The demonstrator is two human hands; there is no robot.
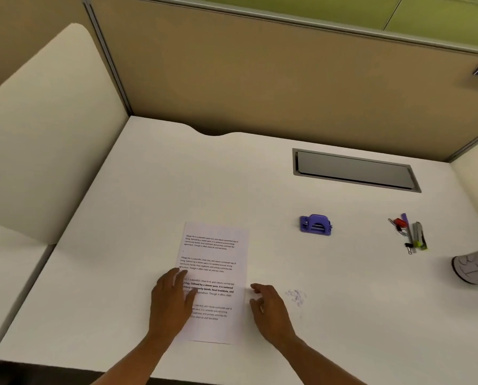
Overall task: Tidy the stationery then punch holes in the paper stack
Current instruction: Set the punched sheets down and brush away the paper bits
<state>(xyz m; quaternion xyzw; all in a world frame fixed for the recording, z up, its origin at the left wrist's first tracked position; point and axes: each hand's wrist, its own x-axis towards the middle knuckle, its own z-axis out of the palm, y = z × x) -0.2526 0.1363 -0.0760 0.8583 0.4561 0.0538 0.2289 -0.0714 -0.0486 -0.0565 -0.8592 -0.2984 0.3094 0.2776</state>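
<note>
A printed paper stack (217, 262) lies flat on the white desk (121, 245), near the front. My left hand (174, 298) rests flat on the stack's left side, fingers straight. Just right of the stack's right edge, my right hand (265, 304) hovers over the desk with loosely curled fingers, holding nothing. A purple hole punch (315, 225) stands further back and to the right. Beside my right hand lies a small scatter of paper punch dots (296, 295). A bundle of pens, clips and a stapler-like tool (411, 234) lies at the far right.
A cylindrical cup (474, 266) lies on its side at the right edge. A grey cable-tray lid (354, 170) is set into the desk at the back right. Tan partition walls close the back; a cream divider (46, 134) stands on the left.
</note>
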